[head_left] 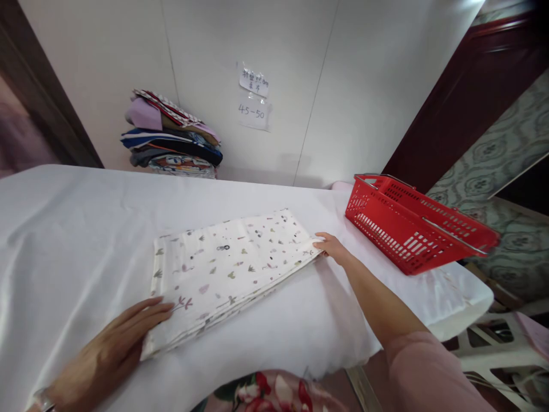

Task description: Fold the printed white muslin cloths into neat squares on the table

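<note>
A folded white cloth (231,260) with small printed plants and shapes lies in several layers on the white-covered table. Its long folded edge faces me and slants up to the right. My left hand (128,335) rests at the cloth's near left corner, fingers stretched out over the top layer; the thumb is hidden. At the right end, my right hand (330,246) pinches the corner, with its fingertips on top of the fabric.
A red plastic basket (412,229) with metal handles stands on the table's right side. Against the wall at the back left is a stack of folded fabrics (171,137). Paper labels (254,111) are taped to the wall. The white tablecloth (86,217) has wrinkles on the left.
</note>
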`<state>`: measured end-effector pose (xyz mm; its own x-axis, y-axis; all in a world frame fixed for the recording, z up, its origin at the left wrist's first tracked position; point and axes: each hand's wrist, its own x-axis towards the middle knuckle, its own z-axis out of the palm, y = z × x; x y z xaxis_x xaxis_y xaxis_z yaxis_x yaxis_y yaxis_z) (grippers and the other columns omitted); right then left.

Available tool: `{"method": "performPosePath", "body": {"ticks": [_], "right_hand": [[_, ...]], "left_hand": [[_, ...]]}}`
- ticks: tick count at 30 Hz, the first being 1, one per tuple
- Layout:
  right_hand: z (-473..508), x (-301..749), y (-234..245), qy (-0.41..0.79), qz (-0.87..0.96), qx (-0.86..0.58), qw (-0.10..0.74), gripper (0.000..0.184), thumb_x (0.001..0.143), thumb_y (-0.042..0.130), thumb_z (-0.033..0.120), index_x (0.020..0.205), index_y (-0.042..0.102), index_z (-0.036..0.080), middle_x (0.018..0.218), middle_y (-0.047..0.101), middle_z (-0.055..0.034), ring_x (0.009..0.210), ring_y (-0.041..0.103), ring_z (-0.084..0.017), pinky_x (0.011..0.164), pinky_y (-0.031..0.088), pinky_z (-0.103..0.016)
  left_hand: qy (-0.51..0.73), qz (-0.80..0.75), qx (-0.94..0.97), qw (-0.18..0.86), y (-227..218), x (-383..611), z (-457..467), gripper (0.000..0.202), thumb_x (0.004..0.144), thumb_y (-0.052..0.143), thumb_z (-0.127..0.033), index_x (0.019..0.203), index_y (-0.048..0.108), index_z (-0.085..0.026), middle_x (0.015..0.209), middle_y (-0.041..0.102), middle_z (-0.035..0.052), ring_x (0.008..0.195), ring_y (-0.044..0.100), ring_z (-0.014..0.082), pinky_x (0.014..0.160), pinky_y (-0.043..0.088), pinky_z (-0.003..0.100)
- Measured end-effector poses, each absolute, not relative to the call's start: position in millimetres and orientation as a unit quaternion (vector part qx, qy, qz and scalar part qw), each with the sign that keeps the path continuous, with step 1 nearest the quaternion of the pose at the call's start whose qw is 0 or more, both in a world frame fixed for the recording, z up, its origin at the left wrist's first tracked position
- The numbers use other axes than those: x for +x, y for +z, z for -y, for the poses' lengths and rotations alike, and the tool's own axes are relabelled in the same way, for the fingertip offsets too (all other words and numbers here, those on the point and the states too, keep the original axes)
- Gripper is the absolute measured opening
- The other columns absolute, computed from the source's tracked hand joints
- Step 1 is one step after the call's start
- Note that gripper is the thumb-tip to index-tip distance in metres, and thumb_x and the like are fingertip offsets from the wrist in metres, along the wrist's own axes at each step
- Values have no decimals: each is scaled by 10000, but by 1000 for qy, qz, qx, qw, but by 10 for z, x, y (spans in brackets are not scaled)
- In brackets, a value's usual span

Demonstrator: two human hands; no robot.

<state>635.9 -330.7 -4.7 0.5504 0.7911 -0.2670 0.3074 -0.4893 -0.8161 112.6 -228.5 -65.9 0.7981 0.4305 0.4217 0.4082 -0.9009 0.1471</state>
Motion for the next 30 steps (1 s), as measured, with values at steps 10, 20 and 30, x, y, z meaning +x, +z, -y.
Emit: {"method": "performPosePath", "body": {"ticks": [10,20,30], "right_hand": [[3239,6353,-35,284,366,-787,408,445,739,574,291,1171,497,218,782,578,19,567,513,-73,502,393,-178],[3369,6386,-137,288,337,-834,329,338,656,655,315,932,574,138,528,540,42,452,483,-99,428,348,-198],[3290,6316,143,360,332,-829,269,211,629,683,305,618,549,143,471,565,-7,416,515,-109,394,356,-196]], "left_hand": [[203,-235,951,10,-772,1076,2259,436,776,435,-229,1205,497,-273,1258,518,-18,1232,389,202,1006,397,369],[205,-249,946,28,-773,1087,2274,449,764,449,-237,1207,500,-288,1251,527,-16,1229,396,214,992,412,370],[219,-253,942,35,-795,1078,2252,440,753,475,-249,1185,526,-312,1237,542,-24,1204,429,209,969,438,331]]}}
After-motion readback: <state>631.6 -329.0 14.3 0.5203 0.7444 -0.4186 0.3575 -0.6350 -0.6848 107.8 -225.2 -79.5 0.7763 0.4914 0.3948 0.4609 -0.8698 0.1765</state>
